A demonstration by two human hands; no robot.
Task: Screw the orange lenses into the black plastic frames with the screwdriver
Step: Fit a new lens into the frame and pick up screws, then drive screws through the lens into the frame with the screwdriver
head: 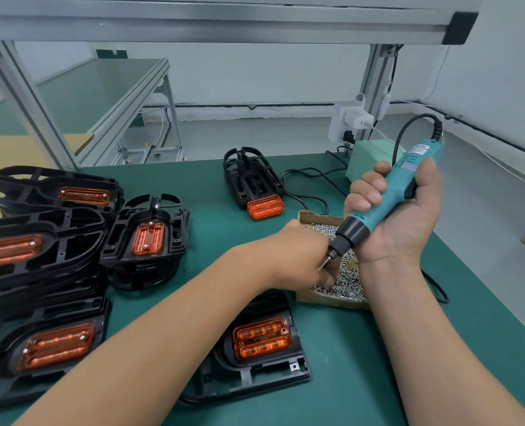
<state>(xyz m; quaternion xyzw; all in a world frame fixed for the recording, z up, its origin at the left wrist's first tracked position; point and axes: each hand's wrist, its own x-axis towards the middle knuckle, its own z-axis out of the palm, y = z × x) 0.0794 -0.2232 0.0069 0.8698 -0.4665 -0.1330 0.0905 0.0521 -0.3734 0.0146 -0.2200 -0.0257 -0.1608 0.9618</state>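
Note:
My right hand (402,210) grips a teal electric screwdriver (390,195), its bit (325,262) tilted down to the left over a cardboard box of small silver screws (344,281). My left hand (304,253) reaches into that box with fingers curled among the screws, right at the bit tip; whether it pinches a screw is hidden. Under my left forearm lies a black plastic frame (255,373) with an orange lens (262,338) seated in it. Another frame with a lens (265,206) lies farther back on the green mat.
Stacks of black frames with orange lenses (55,241) fill the left of the mat. A pale green power unit (368,158) and black cables (310,176) sit at the back right. An aluminium post (27,103) stands at the back left. The table edge runs along the right.

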